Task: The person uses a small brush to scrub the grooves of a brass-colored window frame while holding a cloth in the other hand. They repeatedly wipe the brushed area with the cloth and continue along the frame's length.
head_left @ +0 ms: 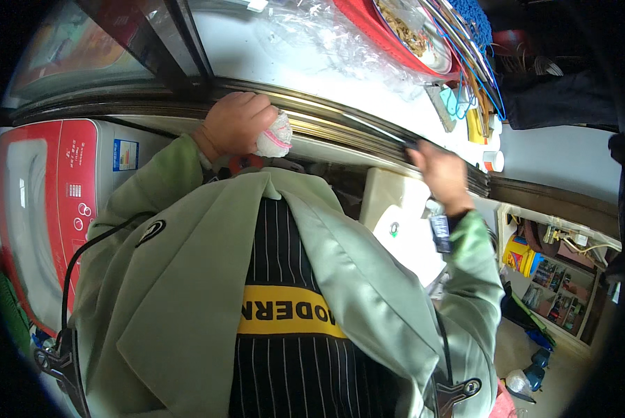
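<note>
My left hand [242, 123] grips a crumpled white cloth [274, 137] with a pink stripe. It rests at the near edge of a sliding window's metal track [312, 117]. Farther right, my right hand [443, 175], blurred, is closed around the dark handle of a thin tool [375, 128]. The tool's pale, narrow shaft points left along the grooves; its exact kind is unclear. Beyond the track lies a white sill [291, 57] with crumpled clear plastic film [338, 36] on it.
A red and white washing machine [45, 219] stands at left, below the dark window frame [187, 47]. A white sink [396, 209] sits below my right hand. Clothes hangers [469, 57], a red basin [362, 26] and small containers [493, 161] crowd the sill's right. Lower right is a shelf unit [558, 292].
</note>
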`<state>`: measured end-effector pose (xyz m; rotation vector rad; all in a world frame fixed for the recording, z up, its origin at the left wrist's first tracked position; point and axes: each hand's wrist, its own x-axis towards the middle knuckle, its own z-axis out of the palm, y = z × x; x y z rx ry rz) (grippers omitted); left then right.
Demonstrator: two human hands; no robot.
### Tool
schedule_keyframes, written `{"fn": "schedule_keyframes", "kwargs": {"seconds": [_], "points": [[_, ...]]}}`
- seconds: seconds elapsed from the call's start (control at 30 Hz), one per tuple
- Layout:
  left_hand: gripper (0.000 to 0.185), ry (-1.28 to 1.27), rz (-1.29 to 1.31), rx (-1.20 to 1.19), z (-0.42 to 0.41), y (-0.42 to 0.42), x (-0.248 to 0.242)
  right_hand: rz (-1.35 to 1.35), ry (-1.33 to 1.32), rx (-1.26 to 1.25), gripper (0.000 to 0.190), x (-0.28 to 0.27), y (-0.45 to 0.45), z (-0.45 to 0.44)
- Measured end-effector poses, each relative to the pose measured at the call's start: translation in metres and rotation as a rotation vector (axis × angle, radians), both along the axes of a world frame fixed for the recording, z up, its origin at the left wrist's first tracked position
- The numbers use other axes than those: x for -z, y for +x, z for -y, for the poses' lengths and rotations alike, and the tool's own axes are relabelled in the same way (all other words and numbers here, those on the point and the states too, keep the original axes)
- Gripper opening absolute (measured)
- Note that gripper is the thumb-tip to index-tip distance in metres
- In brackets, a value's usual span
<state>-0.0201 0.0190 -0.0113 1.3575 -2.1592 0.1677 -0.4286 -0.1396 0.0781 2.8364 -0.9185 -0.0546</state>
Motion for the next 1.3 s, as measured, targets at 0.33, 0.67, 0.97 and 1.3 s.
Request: {"fn": "schedule_keyframes", "kwargs": {"seconds": [0.33, 0.67, 0.97, 1.3], "points": [[0.022, -0.014, -0.029, 0.015, 0.0, 0.001, -0.004, 0.074, 0.005, -0.083, 0.035, 0.014, 0.061, -0.03], [0.023, -0.022, -0.031, 0.024, 0.0, 0.0, -0.009, -0.478, -0.192, 0.265, 0.036, -0.081, -0.106, 0.029], [0.032, -0.003, -0.058, 0.051, 0.005, -0.003, -0.013, -0.09, 0.09, 0.086, 0.038, 0.012, -0.071, 0.001], [0.034, 0.037, -0.027, 0.026, 0.004, -0.003, -0.01, -0.128, -0.011, 0.371, 0.046, -0.062, -0.096, 0.013]]}}
